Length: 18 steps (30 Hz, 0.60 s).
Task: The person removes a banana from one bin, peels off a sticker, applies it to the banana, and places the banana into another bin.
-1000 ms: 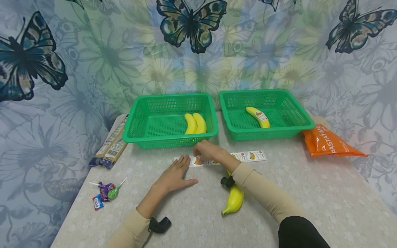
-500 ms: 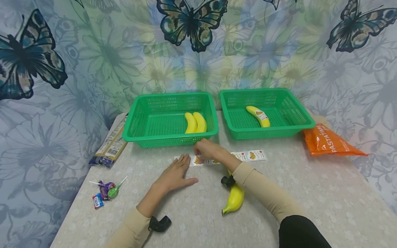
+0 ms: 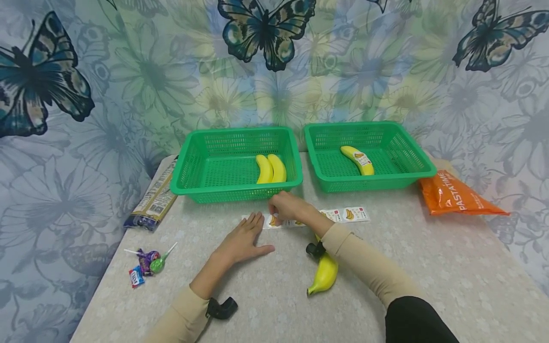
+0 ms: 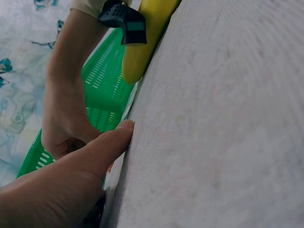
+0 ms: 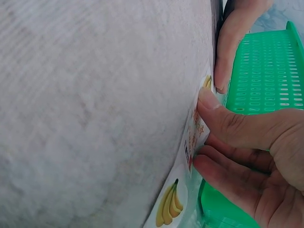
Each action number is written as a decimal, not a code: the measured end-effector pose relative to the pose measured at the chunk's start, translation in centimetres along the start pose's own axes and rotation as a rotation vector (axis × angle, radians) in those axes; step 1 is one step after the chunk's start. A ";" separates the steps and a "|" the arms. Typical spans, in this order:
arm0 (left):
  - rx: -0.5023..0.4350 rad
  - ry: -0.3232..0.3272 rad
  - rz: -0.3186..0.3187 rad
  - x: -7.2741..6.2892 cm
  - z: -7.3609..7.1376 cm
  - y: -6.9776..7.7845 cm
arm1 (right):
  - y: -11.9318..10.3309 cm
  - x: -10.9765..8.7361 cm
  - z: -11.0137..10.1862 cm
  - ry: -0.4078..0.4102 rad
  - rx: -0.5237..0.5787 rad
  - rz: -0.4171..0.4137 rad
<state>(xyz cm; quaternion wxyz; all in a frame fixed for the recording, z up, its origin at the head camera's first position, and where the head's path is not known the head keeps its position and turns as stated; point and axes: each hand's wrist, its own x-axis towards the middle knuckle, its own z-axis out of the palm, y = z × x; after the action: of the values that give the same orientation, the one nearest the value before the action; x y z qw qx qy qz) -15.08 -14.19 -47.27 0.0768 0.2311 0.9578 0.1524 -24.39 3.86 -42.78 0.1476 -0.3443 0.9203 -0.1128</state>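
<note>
A strip of white banana stickers [image 3: 355, 214] lies on the table in front of two green baskets. My left hand [image 3: 240, 243] lies flat over the strip's left end, fingers straight and thumb spread onto the cloth. Just right of it, my right hand [image 3: 291, 209] bends down over the strip and pinches at one banana sticker [image 5: 194, 130]. In the right wrist view the thumb presses on that sticker; the index fingertip is hidden. Under my right forearm lies a yellow banana [image 3: 323, 276], partly covered by the wrist camera and sleeve.
The left green basket [image 3: 236, 194] holds two bananas [image 3: 271, 169]; the right green basket [image 3: 377, 183] holds one banana with a sticker [image 3: 358, 160]. An orange packet [image 3: 461, 195] lies far right, a gold-and-blue packet [image 3: 154, 197] far left. Lollipops [image 3: 150, 262] and a small wrapped sweet [image 3: 136, 277] lie left.
Both hands stay in nearly the same place on the sticker strip. The head view has shifted very slightly.
</note>
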 end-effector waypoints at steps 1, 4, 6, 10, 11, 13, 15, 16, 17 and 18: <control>-0.002 -0.001 0.000 0.0 0.0 0.0 | 0.0 0.0 0.0 -0.004 -0.003 0.003; -0.003 -0.005 -0.001 0.0 0.1 0.0 | 0.0 0.0 0.0 -0.019 -0.020 0.010; -0.003 -0.001 0.003 0.0 0.2 0.0 | -0.1 0.1 0.0 -0.028 -0.024 0.019; 0.013 0.009 0.011 0.1 0.1 0.0 | -0.1 0.1 -0.2 -0.017 -0.035 0.015; 0.018 0.010 0.012 0.1 0.1 0.0 | -0.1 0.1 -0.2 -0.011 -0.033 0.011; 0.025 0.010 0.014 0.1 0.0 0.0 | -0.1 0.0 -0.3 0.001 -0.034 0.000; 0.021 0.007 0.015 0.0 0.0 0.0 | -0.2 0.0 -0.3 0.008 -0.030 -0.008; 0.020 0.004 0.015 0.0 0.0 0.0 | -0.2 -0.1 -0.3 0.014 -0.029 -0.017; 0.019 0.000 0.013 0.0 0.0 0.0 | -0.2 -0.1 -0.3 0.021 -0.030 -0.027; 0.014 0.001 0.014 0.0 0.0 0.0 | -0.2 -0.1 -0.3 0.027 -0.031 -0.036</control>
<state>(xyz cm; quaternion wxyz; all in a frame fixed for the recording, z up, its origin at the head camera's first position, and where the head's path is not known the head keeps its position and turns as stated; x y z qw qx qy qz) -15.09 -14.24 -47.25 0.0734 0.2384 0.9573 0.1463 -24.30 3.80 -42.41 0.1276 -0.3615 0.9175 -0.1057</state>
